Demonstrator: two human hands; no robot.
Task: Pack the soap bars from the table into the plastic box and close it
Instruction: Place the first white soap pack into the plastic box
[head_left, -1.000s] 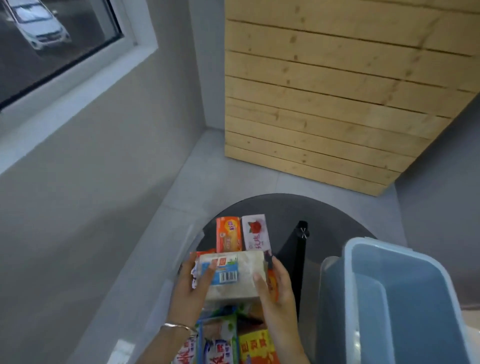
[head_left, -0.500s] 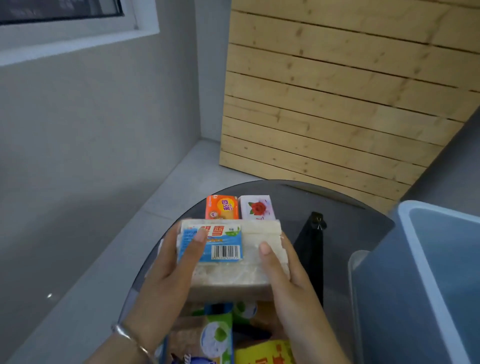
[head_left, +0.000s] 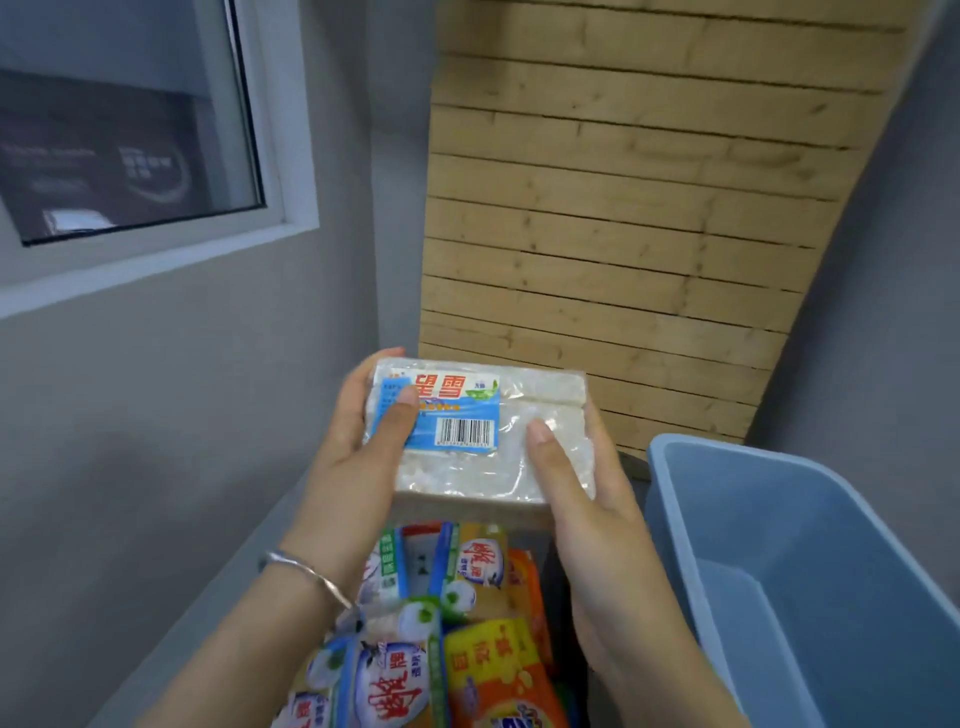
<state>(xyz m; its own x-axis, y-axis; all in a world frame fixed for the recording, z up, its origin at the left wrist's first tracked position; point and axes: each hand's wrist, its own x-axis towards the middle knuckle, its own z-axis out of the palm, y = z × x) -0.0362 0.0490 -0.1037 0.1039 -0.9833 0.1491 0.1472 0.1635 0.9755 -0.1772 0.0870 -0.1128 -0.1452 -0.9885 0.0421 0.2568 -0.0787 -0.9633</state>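
Note:
A white soap pack (head_left: 511, 441) in clear wrap with a blue label is held up in the air. My left hand (head_left: 358, 447) grips its left side, and my right hand (head_left: 576, 493) grips its right side. Under my hands lie several wrapped soap bars (head_left: 457, 597) in green, yellow and orange wrappers. The blue plastic box (head_left: 810, 561) stands open at the right, close beside my right hand, and its visible inside is bare.
A wooden slatted panel (head_left: 639, 208) leans against the grey wall straight ahead. A window (head_left: 130, 145) sits in the left wall. The grey floor (head_left: 218, 597) shows below on the left.
Both hands have lifted the white soap pack up and toward the camera. The view has tilted up, so the two small bars and the table's far edge have gone out of sight.

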